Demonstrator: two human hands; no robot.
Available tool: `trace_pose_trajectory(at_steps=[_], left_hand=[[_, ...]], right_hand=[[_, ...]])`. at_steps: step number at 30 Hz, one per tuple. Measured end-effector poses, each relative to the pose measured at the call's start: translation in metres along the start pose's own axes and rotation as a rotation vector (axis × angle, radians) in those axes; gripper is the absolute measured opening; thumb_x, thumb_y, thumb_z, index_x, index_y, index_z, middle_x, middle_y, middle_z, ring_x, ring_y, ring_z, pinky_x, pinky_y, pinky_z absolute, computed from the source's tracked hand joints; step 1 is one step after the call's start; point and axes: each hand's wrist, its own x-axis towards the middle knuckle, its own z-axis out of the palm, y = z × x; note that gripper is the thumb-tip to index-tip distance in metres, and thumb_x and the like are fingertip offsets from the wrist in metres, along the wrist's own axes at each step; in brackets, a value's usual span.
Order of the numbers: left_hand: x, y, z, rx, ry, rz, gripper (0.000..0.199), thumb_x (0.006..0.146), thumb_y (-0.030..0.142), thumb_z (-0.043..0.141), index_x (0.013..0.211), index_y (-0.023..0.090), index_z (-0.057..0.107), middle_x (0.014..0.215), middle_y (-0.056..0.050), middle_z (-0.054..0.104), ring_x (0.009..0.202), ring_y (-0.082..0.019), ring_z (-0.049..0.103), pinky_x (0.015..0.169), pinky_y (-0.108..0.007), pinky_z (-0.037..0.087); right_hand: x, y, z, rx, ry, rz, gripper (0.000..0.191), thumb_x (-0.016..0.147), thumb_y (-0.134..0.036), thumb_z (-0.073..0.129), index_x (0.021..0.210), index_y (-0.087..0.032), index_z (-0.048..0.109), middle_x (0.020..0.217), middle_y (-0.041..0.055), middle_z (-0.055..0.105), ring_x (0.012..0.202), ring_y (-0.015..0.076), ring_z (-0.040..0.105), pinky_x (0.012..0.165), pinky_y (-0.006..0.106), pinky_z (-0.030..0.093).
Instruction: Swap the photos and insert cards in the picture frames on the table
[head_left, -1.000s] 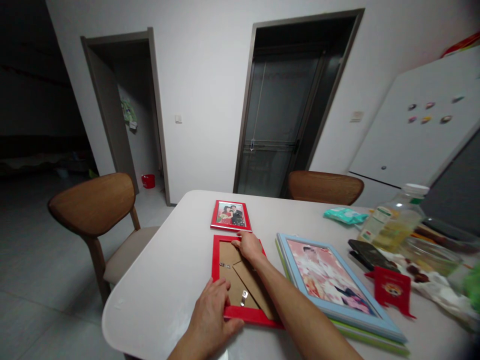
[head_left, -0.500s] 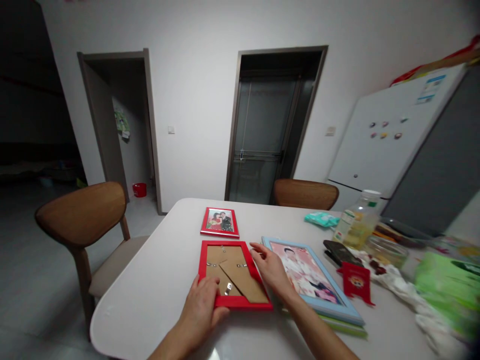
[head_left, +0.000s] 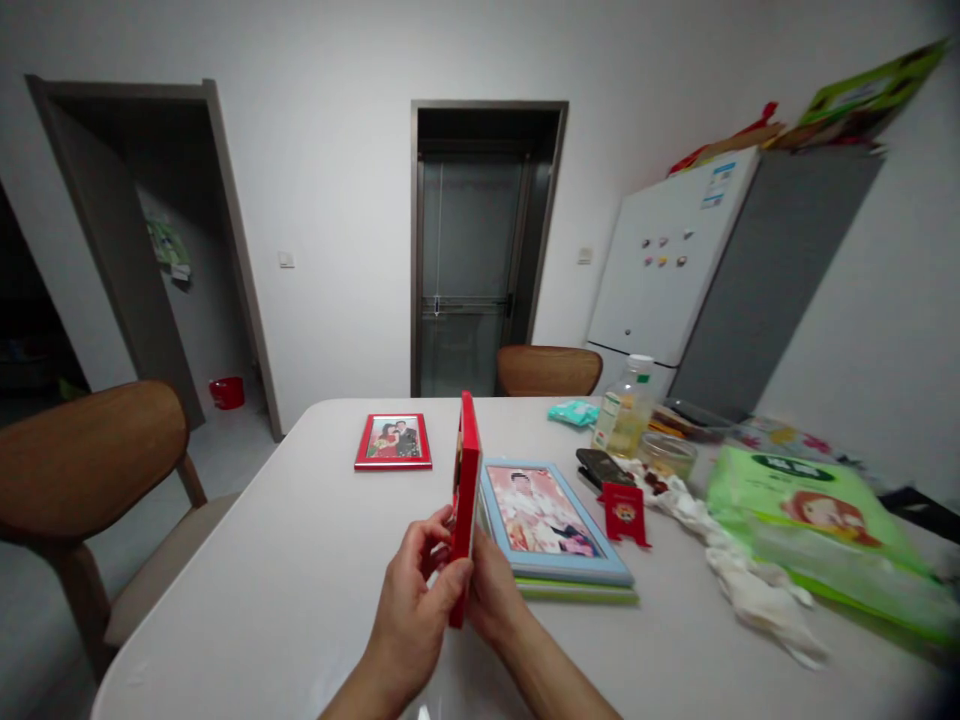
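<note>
A red picture frame (head_left: 468,480) stands on edge above the white table, its narrow side toward me. My left hand (head_left: 420,590) grips its near lower part, thumb on the edge and fingers curled on the left face. On the other side my right hand (head_left: 491,590) is against the frame, its fingers mostly hidden behind it. Just right of my hands lies a light blue picture frame (head_left: 615,572) with a photo, on top of a green one (head_left: 585,593). A second red picture frame (head_left: 394,465) with a photo of two people lies flat farther back.
On the table's right side are a bottle of yellowish liquid (head_left: 622,415), a black phone-like object (head_left: 600,466), a red card (head_left: 625,512), crumpled white tissue (head_left: 750,585) and a green package (head_left: 810,510). Brown chairs (head_left: 97,460) stand left and behind the white table (head_left: 300,560).
The red frame, previously lying tilted with its brown back up, is now turned upright on edge. My right hand has moved onto its right side. The view has swung right.
</note>
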Motion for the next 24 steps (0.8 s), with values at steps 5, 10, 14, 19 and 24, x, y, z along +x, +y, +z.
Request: trace_pose_trajectory(at_steps=[5,10,14,19,24], left_hand=[[0.025,0.014,0.016,-0.215,0.043,-0.014,0.061,0.067,0.034,0.061,0.118,0.018,0.03,0.114,-0.009,0.054,0.101,-0.022,0.052,0.085,-0.033,0.043],[0.04,-0.026,0.035,-0.241,-0.066,-0.232,0.051,0.069,0.029,0.054,0.113,0.011,0.035,0.105,-0.014,0.058,0.089,-0.021,0.06,0.076,-0.033,0.048],[0.049,-0.066,0.054,-0.111,-0.093,-0.27,0.036,0.067,0.01,0.05,0.103,0.011,0.045,0.094,-0.01,0.064,0.081,-0.018,0.062,0.07,-0.029,0.049],[0.055,-0.09,0.058,0.098,-0.101,-0.261,0.036,0.063,0.003,0.05,0.097,0.013,0.052,0.093,-0.006,0.065,0.081,-0.015,0.062,0.071,-0.025,0.048],[0.066,-0.096,0.034,0.376,-0.086,-0.254,0.04,0.066,0.015,0.057,0.106,0.012,0.049,0.104,-0.009,0.061,0.089,-0.017,0.058,0.076,-0.026,0.046]], right_hand=[[0.034,-0.059,-0.074,-0.528,0.11,-0.114,0.044,0.074,-0.031,0.042,0.114,-0.015,0.045,0.084,0.0054,0.064,0.07,0.0161,0.06,0.063,0.026,0.046],[0.061,-0.103,-0.149,-1.267,0.29,-0.093,0.048,0.077,-0.029,0.04,0.12,-0.011,0.041,0.084,0.0069,0.066,0.07,0.016,0.061,0.06,0.023,0.044],[0.065,-0.11,-0.172,-1.496,0.344,-0.071,0.044,0.073,-0.028,0.047,0.113,-0.011,0.051,0.084,0.01,0.066,0.077,0.0199,0.061,0.065,0.025,0.042],[0.065,-0.104,-0.176,-1.65,0.373,-0.048,0.042,0.074,-0.031,0.045,0.111,-0.014,0.053,0.084,0.0114,0.066,0.082,0.0243,0.059,0.07,0.03,0.04],[0.066,-0.101,-0.161,-1.722,0.367,-0.088,0.039,0.073,-0.021,0.044,0.109,-0.014,0.054,0.098,0.0127,0.062,0.093,0.0246,0.055,0.08,0.032,0.038]])
